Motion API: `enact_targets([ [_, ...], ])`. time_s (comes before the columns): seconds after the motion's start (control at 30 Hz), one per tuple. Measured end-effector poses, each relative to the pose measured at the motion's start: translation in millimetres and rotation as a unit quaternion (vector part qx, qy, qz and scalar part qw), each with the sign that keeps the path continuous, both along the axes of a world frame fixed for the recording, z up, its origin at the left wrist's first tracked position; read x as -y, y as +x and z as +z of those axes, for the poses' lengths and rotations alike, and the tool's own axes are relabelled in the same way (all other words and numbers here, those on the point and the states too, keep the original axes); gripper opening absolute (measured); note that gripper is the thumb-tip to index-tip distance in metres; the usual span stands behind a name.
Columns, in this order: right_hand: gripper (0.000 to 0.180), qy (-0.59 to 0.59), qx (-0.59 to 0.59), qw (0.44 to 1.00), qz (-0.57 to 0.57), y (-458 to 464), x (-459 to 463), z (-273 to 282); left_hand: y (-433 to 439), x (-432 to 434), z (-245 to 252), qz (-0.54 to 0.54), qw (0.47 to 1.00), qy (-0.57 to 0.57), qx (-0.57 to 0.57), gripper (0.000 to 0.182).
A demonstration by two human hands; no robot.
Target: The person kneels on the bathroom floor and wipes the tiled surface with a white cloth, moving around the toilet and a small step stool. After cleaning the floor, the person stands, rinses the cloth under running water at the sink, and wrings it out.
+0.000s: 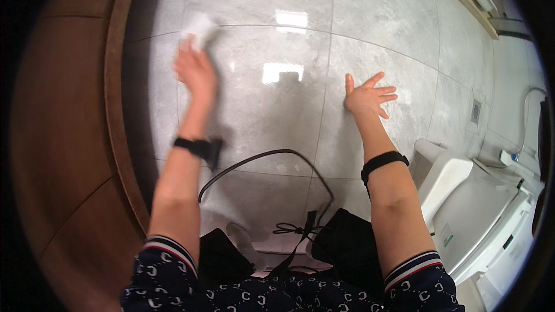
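My left hand (pixel 195 67) is stretched forward over the grey tiled floor (pixel 260 117), blurred by motion. At its fingertips is a white cloth or folded tissue (pixel 201 28), also blurred; the grip on it is partly hidden by the hand. My right hand (pixel 368 95) is spread above or on the floor tiles to the right, fingers apart, with nothing in it. A black strap circles each of my forearms, and the left one carries a small dark device (pixel 210 151).
A black cable (pixel 277 151) loops over the floor between my arms. Brown wooden panelling (pixel 78 108) stands at the left. To the right are a white toilet (pixel 472 208) and a floor drain (pixel 475 111). A light-coloured ledge (pixel 464 0) runs at the upper right.
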State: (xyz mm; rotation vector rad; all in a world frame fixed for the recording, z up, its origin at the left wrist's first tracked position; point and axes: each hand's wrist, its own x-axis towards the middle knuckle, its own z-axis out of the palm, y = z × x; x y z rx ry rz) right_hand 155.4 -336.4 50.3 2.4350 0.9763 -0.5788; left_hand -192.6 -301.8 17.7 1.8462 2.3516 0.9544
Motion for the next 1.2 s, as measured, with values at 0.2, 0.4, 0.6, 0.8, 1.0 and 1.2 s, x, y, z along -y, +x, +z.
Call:
enact_targets([
  [0.2,0.100,0.009,0.003,1.000,0.008,3,5,-7,44,-52,-15,0.094,0.972,-0.216,0.005,0.042],
  [0.4,0.101,0.022,0.007,1.000,0.008,2,2,-5,172,117,-9,-0.312,0.940,-0.131,-0.039,0.046],
  [0.6,0.100,0.048,-0.005,0.999,0.003,4,7,-11,138,232,22,-0.493,0.803,-0.316,-0.111,0.061],
  [0.8,0.093,0.044,-0.092,0.994,0.039,26,5,14,8,124,26,-0.234,0.958,-0.147,-0.076,0.037],
  [1.0,0.061,0.181,-0.203,0.944,0.187,120,70,99,22,106,2,-0.198,0.947,-0.227,-0.112,0.052],
  [1.2,0.047,0.092,-0.110,0.965,0.220,141,210,203,130,192,12,-0.510,0.815,-0.259,-0.090,0.062],
])
